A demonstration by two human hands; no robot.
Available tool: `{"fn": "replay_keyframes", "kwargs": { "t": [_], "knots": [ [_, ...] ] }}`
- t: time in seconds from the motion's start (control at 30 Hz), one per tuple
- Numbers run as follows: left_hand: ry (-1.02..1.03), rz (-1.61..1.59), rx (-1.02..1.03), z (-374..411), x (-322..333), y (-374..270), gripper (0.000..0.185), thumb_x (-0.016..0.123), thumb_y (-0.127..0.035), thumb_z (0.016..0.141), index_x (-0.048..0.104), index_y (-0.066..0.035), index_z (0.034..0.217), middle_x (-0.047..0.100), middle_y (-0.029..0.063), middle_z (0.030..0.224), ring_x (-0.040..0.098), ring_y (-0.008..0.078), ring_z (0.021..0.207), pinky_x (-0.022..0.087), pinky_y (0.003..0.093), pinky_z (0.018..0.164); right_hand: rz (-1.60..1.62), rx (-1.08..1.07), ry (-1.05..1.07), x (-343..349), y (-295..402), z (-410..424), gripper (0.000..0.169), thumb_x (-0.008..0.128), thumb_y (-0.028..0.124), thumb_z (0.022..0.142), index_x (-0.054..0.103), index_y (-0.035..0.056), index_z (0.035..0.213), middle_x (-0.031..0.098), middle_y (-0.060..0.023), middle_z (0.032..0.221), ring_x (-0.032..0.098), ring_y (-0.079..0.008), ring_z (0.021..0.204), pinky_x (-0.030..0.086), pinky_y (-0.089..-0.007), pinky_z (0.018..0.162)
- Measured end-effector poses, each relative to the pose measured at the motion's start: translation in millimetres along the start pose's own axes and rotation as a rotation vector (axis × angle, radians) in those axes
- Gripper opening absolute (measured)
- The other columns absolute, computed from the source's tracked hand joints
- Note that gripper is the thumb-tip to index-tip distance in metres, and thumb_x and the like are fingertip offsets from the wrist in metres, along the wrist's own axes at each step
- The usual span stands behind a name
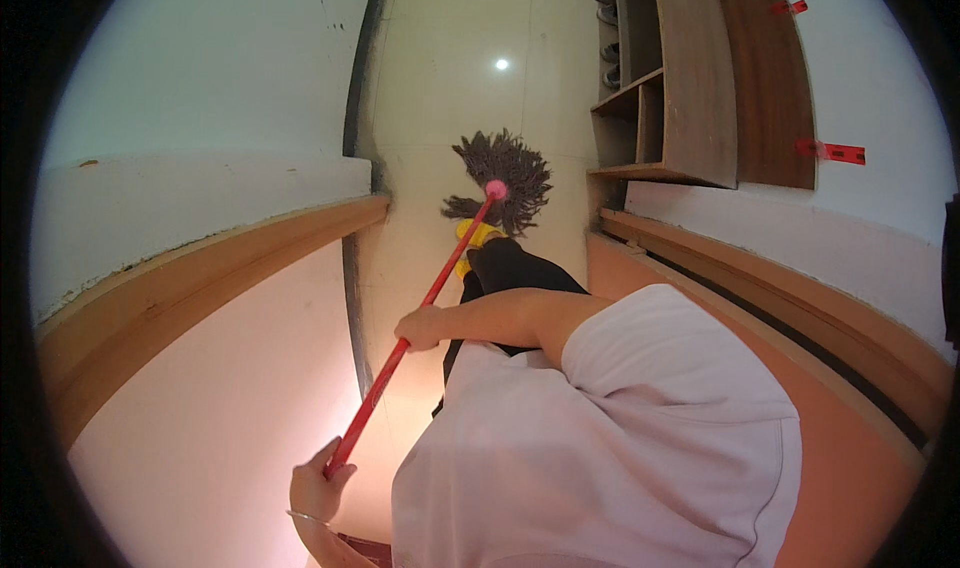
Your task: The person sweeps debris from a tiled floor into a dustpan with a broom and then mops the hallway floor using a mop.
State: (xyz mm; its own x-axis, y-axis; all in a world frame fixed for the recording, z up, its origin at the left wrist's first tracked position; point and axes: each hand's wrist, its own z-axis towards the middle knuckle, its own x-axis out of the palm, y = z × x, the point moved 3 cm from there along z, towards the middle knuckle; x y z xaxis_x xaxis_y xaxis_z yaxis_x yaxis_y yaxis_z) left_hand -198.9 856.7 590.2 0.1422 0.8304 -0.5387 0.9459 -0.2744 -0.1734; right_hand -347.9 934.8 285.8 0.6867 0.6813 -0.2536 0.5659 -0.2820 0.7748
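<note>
A mop with a red handle [453,259] slants across the view. Its dark string head [510,170] is spread on the tiled floor, joined to the handle by a pink socket [496,189]. My right hand [421,328] is wrapped around the middle of the handle. At the handle's upper end, lower left in the view, my left hand [319,482] holds it between thumb and fingers; a thin bracelet [307,518] circles that wrist. The near strands lie right by my yellow shoe [480,232]; the other shoe is partly hidden behind the handle and my leg.
A wooden shoe rack [694,80] with several shoes [609,16] stands along the right wall. A wooden door frame [225,256] juts out on the left, another [750,271] on the right. Pale floor tiles [457,42] run ahead between the walls.
</note>
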Motion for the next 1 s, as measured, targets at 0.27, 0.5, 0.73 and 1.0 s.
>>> {"fn": "replay_keyframes", "kwargs": {
  "t": [0.27, 0.5, 0.73, 1.0],
  "knots": [
    [-0.043, 0.110, 0.203, 56, 29, -74, 0.042, 0.066, -0.026, 0.074, 0.056, -0.008, 0.111, 0.062, 0.0178, 0.078, 0.060, 0.0323, 0.069, 0.047, 0.0370, 0.062, -0.080, 0.125, -0.338, -36, -95, -60, 0.022, 0.056, 0.025, 0.074, 0.060, 0.0101, 0.090, 0.058, -0.0109, 0.094, 0.057, -0.0291, 0.092, 0.047, -0.0405, 0.073],
    [-0.144, 0.038, 0.156, 81, 68, -83, 0.040, 0.062, -0.029, 0.077, 0.056, -0.009, 0.111, 0.062, 0.0188, 0.081, 0.060, 0.0333, 0.071, 0.047, 0.0383, 0.064, -0.316, 0.196, -0.159, -72, -128, -67, 0.017, 0.055, 0.018, 0.072, 0.062, 0.0091, 0.085, 0.063, -0.0106, 0.084, 0.061, -0.0295, 0.083, 0.049, -0.0414, 0.068],
    [-0.111, -0.157, -0.062, -18, 50, -26, 0.042, 0.064, -0.013, 0.074, 0.054, -0.003, 0.113, 0.062, 0.0150, 0.077, 0.060, 0.0244, 0.066, 0.046, 0.0318, 0.059, -0.259, -0.050, -0.156, -18, -30, -17, 0.017, 0.053, 0.011, 0.071, 0.061, 0.0041, 0.084, 0.063, -0.0140, 0.084, 0.061, -0.0322, 0.082, 0.050, -0.0419, 0.066],
    [-0.004, -0.405, -0.182, -15, 59, -42, 0.037, 0.063, -0.013, 0.076, 0.055, 0.000, 0.111, 0.050, 0.0035, 0.060, 0.046, 0.0075, 0.052, 0.038, 0.0231, 0.048, -0.249, -0.108, -0.192, -36, -36, -46, 0.017, 0.053, 0.010, 0.072, 0.060, 0.0056, 0.087, 0.060, -0.0117, 0.093, 0.061, -0.0299, 0.083, 0.050, -0.0411, 0.067]
  ]
}}
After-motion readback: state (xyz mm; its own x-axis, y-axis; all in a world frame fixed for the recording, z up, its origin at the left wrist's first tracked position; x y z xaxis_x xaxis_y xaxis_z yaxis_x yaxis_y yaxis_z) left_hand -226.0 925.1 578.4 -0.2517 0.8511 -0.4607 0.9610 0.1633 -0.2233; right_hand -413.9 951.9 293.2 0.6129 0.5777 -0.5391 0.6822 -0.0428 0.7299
